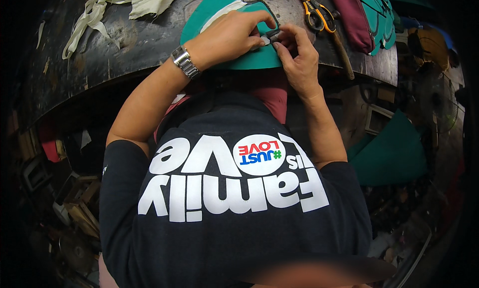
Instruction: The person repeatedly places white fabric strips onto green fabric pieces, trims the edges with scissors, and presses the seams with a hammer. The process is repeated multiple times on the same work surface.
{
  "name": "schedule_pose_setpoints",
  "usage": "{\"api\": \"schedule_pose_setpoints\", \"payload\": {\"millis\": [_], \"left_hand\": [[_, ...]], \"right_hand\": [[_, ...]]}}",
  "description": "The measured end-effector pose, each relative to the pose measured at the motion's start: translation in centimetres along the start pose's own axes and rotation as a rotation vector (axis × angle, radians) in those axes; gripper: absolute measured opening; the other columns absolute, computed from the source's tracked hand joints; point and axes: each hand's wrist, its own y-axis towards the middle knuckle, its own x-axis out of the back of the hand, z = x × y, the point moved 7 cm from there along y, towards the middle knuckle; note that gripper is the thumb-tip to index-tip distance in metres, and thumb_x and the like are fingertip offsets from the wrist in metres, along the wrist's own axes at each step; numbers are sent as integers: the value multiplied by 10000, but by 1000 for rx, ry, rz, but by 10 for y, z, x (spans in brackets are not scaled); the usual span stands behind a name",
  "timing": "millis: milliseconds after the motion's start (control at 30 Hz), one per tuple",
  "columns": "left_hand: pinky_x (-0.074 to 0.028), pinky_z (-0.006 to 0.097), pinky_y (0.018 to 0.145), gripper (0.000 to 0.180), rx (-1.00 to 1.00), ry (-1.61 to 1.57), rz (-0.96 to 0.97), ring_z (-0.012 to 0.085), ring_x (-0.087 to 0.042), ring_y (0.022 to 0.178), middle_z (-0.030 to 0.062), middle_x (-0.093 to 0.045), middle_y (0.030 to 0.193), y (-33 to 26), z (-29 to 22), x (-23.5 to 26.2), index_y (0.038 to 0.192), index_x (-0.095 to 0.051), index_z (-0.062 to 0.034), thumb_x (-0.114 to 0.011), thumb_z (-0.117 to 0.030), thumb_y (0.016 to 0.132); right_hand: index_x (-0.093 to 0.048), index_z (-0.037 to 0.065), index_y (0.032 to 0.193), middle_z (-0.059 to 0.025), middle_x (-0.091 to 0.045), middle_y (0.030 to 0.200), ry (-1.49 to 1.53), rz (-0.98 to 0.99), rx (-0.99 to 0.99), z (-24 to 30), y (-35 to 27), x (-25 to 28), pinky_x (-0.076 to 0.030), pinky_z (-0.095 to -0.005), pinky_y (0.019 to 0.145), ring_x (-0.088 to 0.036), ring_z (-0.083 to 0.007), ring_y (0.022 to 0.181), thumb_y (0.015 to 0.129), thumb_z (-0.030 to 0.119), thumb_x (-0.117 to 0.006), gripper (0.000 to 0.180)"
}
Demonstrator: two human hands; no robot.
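A curved green sheet piece [257,62] with a pale strip and a dark edge hangs over the table's near edge, above my lap. My left hand [232,36] lies over it, fingers curled and thumb pinching a small dark strip with a whitish end [271,34]. From the other side my right hand [301,51] pinches the same strip between thumb and forefinger. Both sets of fingertips nearly meet there, partly hiding what they grip. A steel watch [185,62] is on my left wrist.
On the worn dark table [144,43] lie orange-handled scissors [318,19] and a wooden handle [343,56] right of my hands. Maroon material [352,21] and green pieces [374,13] sit farther right. Cream cloth scraps [92,21] are at far left. Green sheeting [391,155] hangs below right.
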Motion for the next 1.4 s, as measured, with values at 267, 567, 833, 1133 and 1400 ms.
{"api": "schedule_pose_setpoints", "payload": {"millis": [267,567,833,1133,1400], "left_hand": [[-492,294,613,344,41,4,70,135,-649,640,81,-685,709,16,8,0,1177,-644,-40,-765,-120,865],[-494,299,591,334,103,5,172,146,-648,613,86,-679,695,26,8,-2,1134,-649,-34,-776,-108,834],[-513,330,614,320,9,77,133,198,-672,650,109,-692,742,25,3,3,1104,-663,-48,-784,-141,822],[-523,364,658,229,78,268,180,276,-682,684,148,-706,793,-9,8,26,978,-706,-24,-765,-185,827],[-536,400,702,205,118,226,-13,311,-700,758,155,-720,837,-33,9,39,940,-716,-26,-698,-215,862]], "right_hand": [[-744,42,1017,-117,-666,973,-95,20,146,5,-4,-1,-533,-357,808,-661,-275,916,827,-75,-673,234],[-755,60,1071,-113,-664,981,-92,10,151,3,-6,-3,-526,-357,822,-653,-271,938,805,-91,-674,316],[-750,66,1090,-105,-662,1011,-341,52,327,18,-9,-6,-533,-387,812,-623,-291,936,770,-86,-681,361],[-703,39,1148,-107,-651,1055,-472,115,353,30,-13,-11,-526,-405,845,-612,-304,964,781,-81,-645,390],[-667,22,1186,-104,-635,1104,-507,114,382,33,-17,-15,-505,-424,892,-593,-312,1013,803,-59,-630,393]]}}
